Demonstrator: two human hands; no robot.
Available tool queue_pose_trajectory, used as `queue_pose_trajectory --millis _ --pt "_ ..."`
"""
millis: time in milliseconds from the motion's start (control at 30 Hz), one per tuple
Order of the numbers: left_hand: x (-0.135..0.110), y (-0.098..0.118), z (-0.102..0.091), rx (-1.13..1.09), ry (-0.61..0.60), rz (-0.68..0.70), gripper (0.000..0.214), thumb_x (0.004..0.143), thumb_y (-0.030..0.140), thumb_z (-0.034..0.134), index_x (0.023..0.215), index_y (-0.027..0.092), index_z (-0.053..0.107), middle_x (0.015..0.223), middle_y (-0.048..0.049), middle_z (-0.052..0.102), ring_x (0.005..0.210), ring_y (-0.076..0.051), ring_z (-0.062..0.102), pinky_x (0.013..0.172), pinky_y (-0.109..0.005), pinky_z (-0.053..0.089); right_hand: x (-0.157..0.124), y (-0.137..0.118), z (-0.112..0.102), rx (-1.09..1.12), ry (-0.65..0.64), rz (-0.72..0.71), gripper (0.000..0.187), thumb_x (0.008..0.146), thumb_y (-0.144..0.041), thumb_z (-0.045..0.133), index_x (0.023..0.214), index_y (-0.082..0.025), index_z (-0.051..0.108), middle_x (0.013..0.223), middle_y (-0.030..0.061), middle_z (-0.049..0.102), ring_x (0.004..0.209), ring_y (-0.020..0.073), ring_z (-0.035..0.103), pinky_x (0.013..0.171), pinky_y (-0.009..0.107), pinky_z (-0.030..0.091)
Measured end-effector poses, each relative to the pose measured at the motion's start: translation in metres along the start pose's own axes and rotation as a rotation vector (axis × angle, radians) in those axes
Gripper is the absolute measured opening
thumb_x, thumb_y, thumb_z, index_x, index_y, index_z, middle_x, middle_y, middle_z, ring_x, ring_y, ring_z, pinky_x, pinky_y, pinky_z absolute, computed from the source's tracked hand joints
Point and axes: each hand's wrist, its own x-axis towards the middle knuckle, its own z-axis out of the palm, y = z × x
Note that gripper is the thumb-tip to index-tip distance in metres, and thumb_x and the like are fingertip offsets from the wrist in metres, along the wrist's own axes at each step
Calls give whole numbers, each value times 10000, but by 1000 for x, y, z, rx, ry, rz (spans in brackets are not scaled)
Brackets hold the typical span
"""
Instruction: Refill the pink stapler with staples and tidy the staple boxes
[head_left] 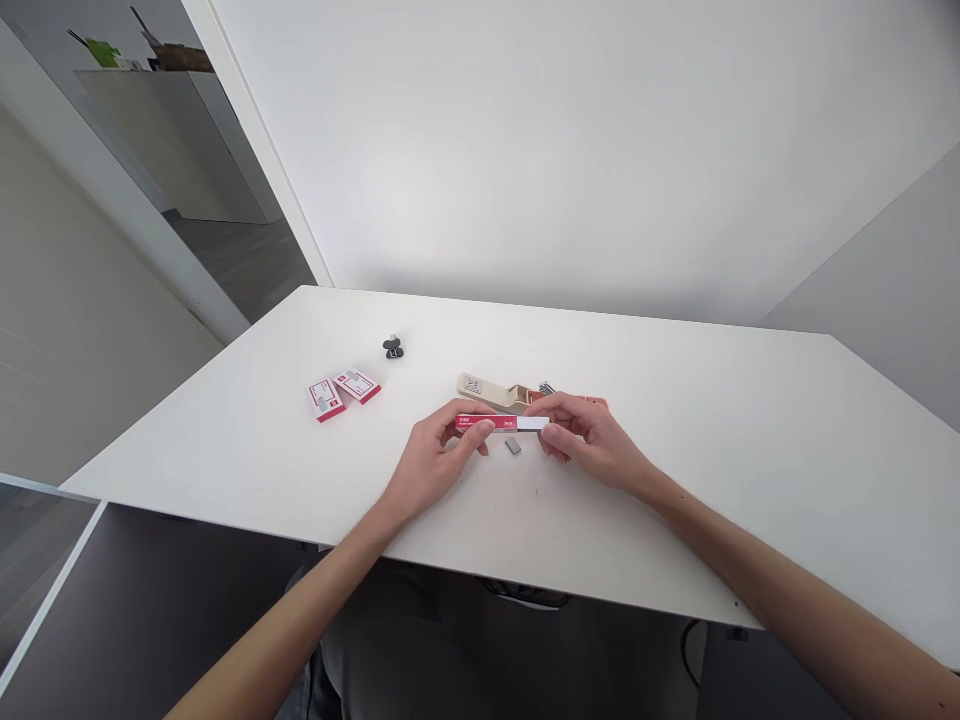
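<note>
White tabletop (712,450), one small red-and-white box (325,399) laid at its left, a second box (358,385) just beside it, black clip (393,347) set farther back, beige stapler (491,390) laid near the middle, small grey staple block (513,447) placed nearer the front edge.

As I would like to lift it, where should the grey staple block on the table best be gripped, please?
Probably pinch the staple block across its long sides, from above: it lies flat and low on the table, free, near the box that left hand and right hand hold.

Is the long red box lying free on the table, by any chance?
No, the left hand and the right hand each grip one end of the box.
</note>
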Motion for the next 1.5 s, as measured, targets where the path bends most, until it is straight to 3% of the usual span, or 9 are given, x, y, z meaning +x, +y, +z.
queue_pose_trajectory --millis 200,367,567,800,900,1000,1167,1333,1500 --pt "-1 1 0 -19 -133 -84 384 1022 556 543 1129 218 689 688 28 659 584 -141 618 625 -283 476 -3 0 3 -97 35 77 389 1041 -583 534 999 -229 688 601 -28 637 535 130 586 613 286 511" --pt "-2 -3 5 -42 -236 -83 390 1046 555 492 1223 250 657 644 47 613 514 -135 561 576 -281 455 -2 1 6 -264 74 68 482 1099 -572 383 1278 -266 710 626 -41 629 578 134 608 839 350 536" --pt "-1 -6 16 6 -219 -24 435 1053 535 484 1354 243 597 1020 -55 732 724 -179 640 647 -316 525 -3 6 15 -370 143 80 574 1123 -536 277 1509 -254 595 644 0 595 740 212 659 844 386 530" --pt "0 -7 15 42 -218 82 411 1027 468 578 1382 260 571 1373 -93 680 1144 -250 684 915 -366 566 -7 4 17 -367 -77 55 587 1131 -503 216 1640 -284 411 724 14 628 727 230 644 697 363 517" --pt "2 -7 12 96 -144 53 379 1039 487 545 1323 242 595 1262 -74 726 1055 -231 698 884 -350 553 -5 5 15 -385 -40 21 559 1134 -470 243 1636 -272 393 757 6 644 735 212 640 701 344 510" --pt "2 -10 0 198 57 25 377 1050 530 498 1217 218 628 1123 -60 757 944 -213 694 818 -328 530 -4 7 15 -435 29 -22 461 1113 -431 367 1511 -255 520 802 10 664 694 184 618 698 325 503" --pt "-4 -23 -47 415 320 -67 437 1021 597 511 1198 209 606 921 -50 744 809 -224 669 711 -331 502 -5 10 16 -510 52 -108 297 1070 -329 451 1298 -247 624 778 0 668 602 148 571 667 307 474" --pt "-15 -41 -87 819 451 45 433 993 532 556 1268 200 588 1210 -148 672 1172 -346 581 1026 -522 456 -6 13 17 -553 50 -144 276 1053 -272 465 1271 -238 631 718 -7 667 611 154 587 645 299 452" --pt "-23 -47 -96 1050 456 131 524 934 494 645 1370 223 541 1384 -174 517 1295 -392 436 1101 -605 374 -5 12 16 -552 10 -158 234 1049 -277 479 1188 -233 662 754 -4 691 603 145 591 649 301 452"
